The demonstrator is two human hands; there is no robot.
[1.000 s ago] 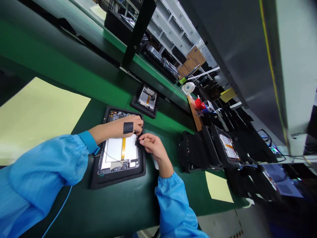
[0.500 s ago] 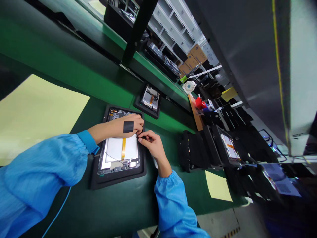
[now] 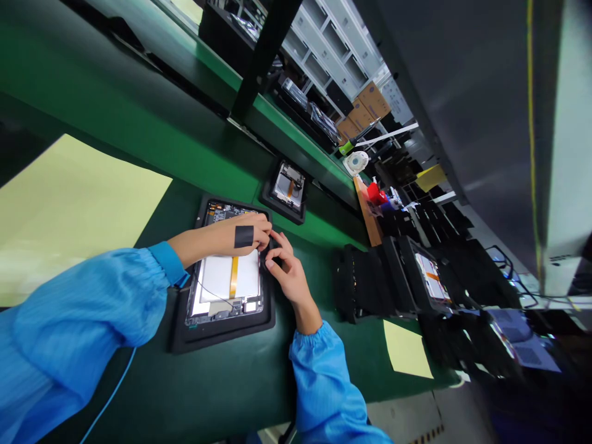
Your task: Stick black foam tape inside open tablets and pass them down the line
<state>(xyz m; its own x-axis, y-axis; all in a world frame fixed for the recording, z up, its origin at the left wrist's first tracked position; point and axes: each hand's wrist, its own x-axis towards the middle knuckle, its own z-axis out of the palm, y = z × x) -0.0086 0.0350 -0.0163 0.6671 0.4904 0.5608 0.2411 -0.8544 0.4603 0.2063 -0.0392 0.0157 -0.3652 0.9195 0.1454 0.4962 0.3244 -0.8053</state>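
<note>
Blue sleeves (image 3: 92,308) lead to the left hand (image 3: 245,237), fingers curled over the upper edge of an opened tablet (image 3: 226,277), and the right hand (image 3: 289,274), its fingers now spread from their earlier pinch around a small black piece (image 3: 274,259) at that edge; any grip cannot be told. A black tray (image 3: 222,338) holds the tablet on the green table (image 3: 222,382); another tablet (image 3: 287,191) lies beyond the hands.

I'm finding it pretty tight here: my left hand (image 3: 245,237) and right hand (image 3: 289,274) are crowding the edge of the black tray (image 3: 222,340), with a smaller tray (image 3: 285,213) sitting just beyond. I'm seeing a way through over the green mat (image 3: 319,364), but the black racks (image 3: 365,283) are blocking the right side.
</note>
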